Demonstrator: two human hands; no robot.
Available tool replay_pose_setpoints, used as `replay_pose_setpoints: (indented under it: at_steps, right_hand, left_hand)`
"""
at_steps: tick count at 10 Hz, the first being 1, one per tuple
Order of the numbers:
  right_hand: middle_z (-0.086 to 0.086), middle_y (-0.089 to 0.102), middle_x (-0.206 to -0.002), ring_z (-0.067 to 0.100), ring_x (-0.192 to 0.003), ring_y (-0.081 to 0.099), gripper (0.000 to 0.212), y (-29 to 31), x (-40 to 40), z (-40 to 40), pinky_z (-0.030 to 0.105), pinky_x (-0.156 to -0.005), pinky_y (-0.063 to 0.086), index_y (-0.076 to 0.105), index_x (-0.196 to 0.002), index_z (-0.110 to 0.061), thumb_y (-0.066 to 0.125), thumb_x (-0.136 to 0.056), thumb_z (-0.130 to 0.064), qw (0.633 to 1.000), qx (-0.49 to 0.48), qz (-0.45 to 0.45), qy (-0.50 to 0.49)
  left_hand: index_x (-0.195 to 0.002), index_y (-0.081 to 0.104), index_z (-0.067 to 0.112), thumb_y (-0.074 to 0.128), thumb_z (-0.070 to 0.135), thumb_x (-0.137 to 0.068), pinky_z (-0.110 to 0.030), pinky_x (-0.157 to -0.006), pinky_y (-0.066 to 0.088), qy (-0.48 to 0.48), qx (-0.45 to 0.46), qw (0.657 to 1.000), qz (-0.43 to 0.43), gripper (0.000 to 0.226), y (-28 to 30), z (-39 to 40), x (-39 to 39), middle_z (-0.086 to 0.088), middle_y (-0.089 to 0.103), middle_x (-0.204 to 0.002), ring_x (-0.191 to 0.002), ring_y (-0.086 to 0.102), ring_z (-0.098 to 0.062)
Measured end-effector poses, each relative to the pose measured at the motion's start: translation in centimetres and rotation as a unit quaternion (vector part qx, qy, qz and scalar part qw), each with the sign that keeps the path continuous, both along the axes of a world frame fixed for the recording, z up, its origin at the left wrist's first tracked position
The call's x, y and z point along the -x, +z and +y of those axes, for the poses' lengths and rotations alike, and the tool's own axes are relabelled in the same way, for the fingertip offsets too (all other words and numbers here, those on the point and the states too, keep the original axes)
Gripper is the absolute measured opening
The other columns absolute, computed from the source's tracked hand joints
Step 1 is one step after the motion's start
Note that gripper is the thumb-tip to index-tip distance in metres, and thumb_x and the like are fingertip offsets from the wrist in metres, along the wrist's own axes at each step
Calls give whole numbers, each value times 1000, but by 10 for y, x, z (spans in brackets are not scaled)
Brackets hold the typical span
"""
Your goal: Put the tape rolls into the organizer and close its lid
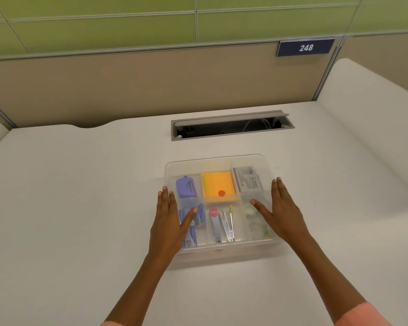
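A clear plastic organizer (222,251) sits on the white desk with its translucent lid (218,162) lying flat over the compartments. Through the lid, pale tape rolls (253,214) show dimly in the front right compartment. My left hand (169,223) lies flat on the lid's left side, fingers spread, thumb over the blue clips. My right hand (282,214) lies flat on the lid's right side, partly covering the tape rolls. Neither hand holds anything.
Other compartments hold an orange sticky pad (218,184), a purple item (186,186), blue clips (199,214), metal clippers (223,225) and a printed packet (247,178). An open cable slot (231,127) lies behind the organizer. A beige partition (151,85) bounds the desk.
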State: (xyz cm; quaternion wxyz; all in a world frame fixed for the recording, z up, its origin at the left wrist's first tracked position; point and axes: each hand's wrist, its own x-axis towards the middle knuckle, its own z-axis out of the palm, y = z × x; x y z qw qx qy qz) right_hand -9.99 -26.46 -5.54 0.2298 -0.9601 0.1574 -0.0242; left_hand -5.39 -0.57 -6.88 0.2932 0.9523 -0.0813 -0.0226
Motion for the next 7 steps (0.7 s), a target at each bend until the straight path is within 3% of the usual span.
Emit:
replay_pose_setpoints:
  at_steps: [3,4,5,6,7]
  right_hand:
    - [9,4,-158,23,-145,9,84,-2,-6,-1,42,-114,26,1,-144,-8,35,-86,-59,999,37,6,6]
    - [10,5,-158,24,-145,9,85,-2,-7,-3,44,-114,26,2,-144,-8,36,-86,-59,1000,21,20,1]
    - [11,8,-158,24,-145,9,84,1,-4,-1,46,-114,24,4,-144,-9,40,-85,-57,1000,-7,17,11]
    - [10,22,-155,25,-143,18,74,35,2,0,45,-115,22,19,-142,-13,51,-85,-48,993,-95,-71,-10]
    - [9,44,-143,24,-131,41,59,69,3,-3,40,-109,37,39,-135,-15,57,-85,-41,961,-189,-199,-38]
  left_hand:
    - [-143,-4,13,28,77,-65,-30,-113,8,20,30,999,12,105,0,-2,3,-3,-5,-156,-143,-4,-16]
    - [-143,-5,12,4,93,-50,-31,-114,5,14,15,1000,6,123,1,-1,3,-6,-5,-156,-143,-4,-19]
    - [-142,-4,11,-5,93,-45,-32,-113,0,5,-4,1000,-1,128,2,0,6,-9,-4,-155,-143,-4,-22]
    - [-142,-3,10,-13,91,-45,-38,-114,-4,-3,-39,999,-13,127,9,1,0,-13,-3,-155,-143,-4,-27]
    - [-142,0,11,-14,89,-48,-39,-114,-6,-7,-38,999,-22,123,15,0,-9,-13,-2,-155,-143,-5,-27]
